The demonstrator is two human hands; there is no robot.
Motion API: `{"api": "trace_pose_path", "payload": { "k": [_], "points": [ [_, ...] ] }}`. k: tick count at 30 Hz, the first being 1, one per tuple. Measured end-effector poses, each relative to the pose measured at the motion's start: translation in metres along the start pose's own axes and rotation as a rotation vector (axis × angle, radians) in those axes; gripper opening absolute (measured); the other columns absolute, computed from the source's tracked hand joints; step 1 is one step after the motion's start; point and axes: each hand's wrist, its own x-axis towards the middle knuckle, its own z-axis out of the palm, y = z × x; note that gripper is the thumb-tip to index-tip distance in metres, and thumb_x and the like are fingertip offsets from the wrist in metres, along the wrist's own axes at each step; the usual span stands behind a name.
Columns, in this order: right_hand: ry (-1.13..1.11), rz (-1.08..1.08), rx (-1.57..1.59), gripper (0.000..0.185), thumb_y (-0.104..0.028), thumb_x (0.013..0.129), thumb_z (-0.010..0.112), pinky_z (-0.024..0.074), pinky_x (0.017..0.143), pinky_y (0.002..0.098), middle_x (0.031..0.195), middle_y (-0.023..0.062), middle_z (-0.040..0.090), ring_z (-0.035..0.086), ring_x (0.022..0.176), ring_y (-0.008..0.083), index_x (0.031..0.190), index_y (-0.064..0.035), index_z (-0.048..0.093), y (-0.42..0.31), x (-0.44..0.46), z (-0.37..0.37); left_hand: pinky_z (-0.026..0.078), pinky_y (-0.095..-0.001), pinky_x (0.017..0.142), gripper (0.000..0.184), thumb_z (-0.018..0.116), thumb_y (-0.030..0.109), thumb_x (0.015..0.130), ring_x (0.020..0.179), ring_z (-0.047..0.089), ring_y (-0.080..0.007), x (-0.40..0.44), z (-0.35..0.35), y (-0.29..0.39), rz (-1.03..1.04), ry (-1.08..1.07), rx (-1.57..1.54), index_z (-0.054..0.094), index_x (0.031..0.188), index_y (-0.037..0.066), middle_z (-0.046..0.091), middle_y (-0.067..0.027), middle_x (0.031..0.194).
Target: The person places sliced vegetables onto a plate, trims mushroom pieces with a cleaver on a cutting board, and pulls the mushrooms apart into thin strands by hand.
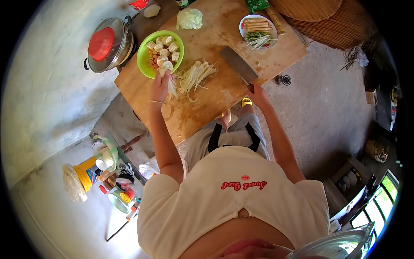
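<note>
Left of the lime-green bowl (140, 61), and apart from it, we see a lidded pan (122, 51) with a red plastic basket (101, 44) resting on its lid. The bowl itself stands on the wooden table (202, 114) and holds chunks of corn (175, 46) mixed with orange-brown pieces (152, 58). At the bowl's near rim is our left hand (160, 87), its fingers drawn together beside something whitish; we cannot tell whether they pinch it or merely touch it. Beyond the bowl and a little to its right sits a pale green cabbage (189, 19). Just right of the bowl, we have a loose heap of thin, pale strips (197, 77). Farther right of the bowl lies a cleaver (238, 64), broad blade with its flat side up, its handle wrapped firmly by our right hand (259, 95). Well to the bowl's right, near the table's far edge, a white plate (272, 42) bears tan sticks (257, 24) and green-and-white shreds (258, 39).
</note>
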Motion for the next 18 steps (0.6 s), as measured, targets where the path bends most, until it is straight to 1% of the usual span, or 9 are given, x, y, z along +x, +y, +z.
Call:
{"api": "trace_pose_path", "payload": {
  "k": [2,5,6,8,9,11,15,17,18],
  "points": [
    [0.006,-0.001,-0.019,0.038,-0.031,0.075,0.056,0.0440,0.070,0.0439,0.092,0.0204,0.058,0.055,0.086,0.0378,0.101,-0.0047,0.048,0.001,0.000,0.002,0.044,-0.0251,0.062,0.032,0.049,0.026,0.088,0.071,0.055,-0.0100,-0.003,-0.003,-0.016,-0.260,-0.034,0.115,0.047,0.105,-0.001,0.056,-0.0049,0.078],
    [0.005,-0.011,-0.010,0.040,-0.033,0.076,0.055,0.0440,0.070,0.0440,0.092,0.0203,0.058,0.055,0.086,0.0379,0.103,-0.0047,0.047,0.003,-0.001,0.004,0.045,-0.0319,0.061,0.041,0.056,0.035,0.082,0.067,0.058,-0.0200,0.008,0.025,-0.038,-0.249,-0.071,0.329,0.049,0.101,-0.001,0.058,-0.0094,0.075],
    [-0.003,-0.016,-0.024,0.040,-0.032,0.076,0.055,0.0446,0.070,0.0441,0.092,0.0198,0.058,0.056,0.085,0.0376,0.106,-0.0062,0.047,0.003,-0.002,0.003,0.045,-0.0319,0.061,0.041,0.056,0.035,0.082,0.067,0.058,-0.0200,0.016,0.031,-0.062,-0.248,-0.075,0.329,0.049,0.101,-0.001,0.058,-0.0094,0.075],
    [-0.005,-0.018,-0.036,0.041,-0.031,0.076,0.054,0.0453,0.070,0.0443,0.093,0.0192,0.059,0.056,0.084,0.0372,0.108,-0.0078,0.046,0.001,-0.002,0.003,0.045,-0.0388,0.064,0.050,0.060,0.043,0.074,0.069,0.057,-0.0329,0.032,0.040,-0.111,0.153,0.001,0.920,0.051,0.095,-0.001,0.058,-0.0173,0.077],
    [0.004,-0.030,-0.028,0.040,-0.031,0.075,0.054,0.0453,0.069,0.0443,0.092,0.0192,0.059,0.056,0.084,0.0371,0.108,-0.0076,0.047,0.001,-0.003,0.002,0.045,-0.0388,0.064,0.050,0.060,0.043,0.074,0.069,0.057,-0.0329,0.035,0.046,-0.110,0.157,-0.003,0.919,0.051,0.095,-0.001,0.058,-0.0173,0.077],
    [0.013,-0.033,-0.019,0.040,-0.030,0.075,0.054,0.0454,0.069,0.0443,0.091,0.0191,0.059,0.057,0.084,0.0371,0.107,-0.0073,0.047,0.002,-0.005,0.001,0.043,-0.0429,0.069,0.052,0.061,0.046,0.070,0.077,0.053,-0.0401,0.039,0.056,-0.110,-0.125,-0.097,0.975,0.053,0.089,-0.002,0.056,-0.0233,0.083],
    [-0.003,-0.005,0.033,0.040,-0.031,0.075,0.056,0.0452,0.069,0.0428,0.091,0.0182,0.059,0.057,0.084,0.0359,0.106,-0.0062,0.047,0.003,-0.005,-0.002,0.044,-0.0405,0.073,0.052,0.062,0.045,0.070,0.085,0.055,-0.0369,0.040,0.060,-0.126,-0.097,-0.099,0.940,0.056,0.091,-0.001,0.057,-0.0233,0.090],
    [-0.021,0.017,0.047,0.041,-0.031,0.075,0.058,0.0450,0.070,0.0417,0.092,0.0176,0.060,0.057,0.086,0.0351,0.106,-0.0059,0.047,0.004,-0.006,-0.003,0.045,-0.0350,0.067,0.053,0.066,0.039,0.070,0.072,0.057,-0.0286,0.034,0.054,-0.135,0.097,0.093,0.635,0.055,0.102,-0.002,0.061,-0.0168,0.088],
    [-0.019,0.012,0.034,0.041,-0.031,0.075,0.058,0.0449,0.070,0.0417,0.092,0.0176,0.060,0.057,0.086,0.0351,0.106,-0.0062,0.047,0.003,-0.007,-0.004,0.045,-0.0350,0.067,0.053,0.066,0.039,0.070,0.072,0.057,-0.0286,0.027,0.055,-0.124,0.098,0.090,0.636,0.055,0.102,-0.002,0.061,-0.0168,0.088]
  ]
}}
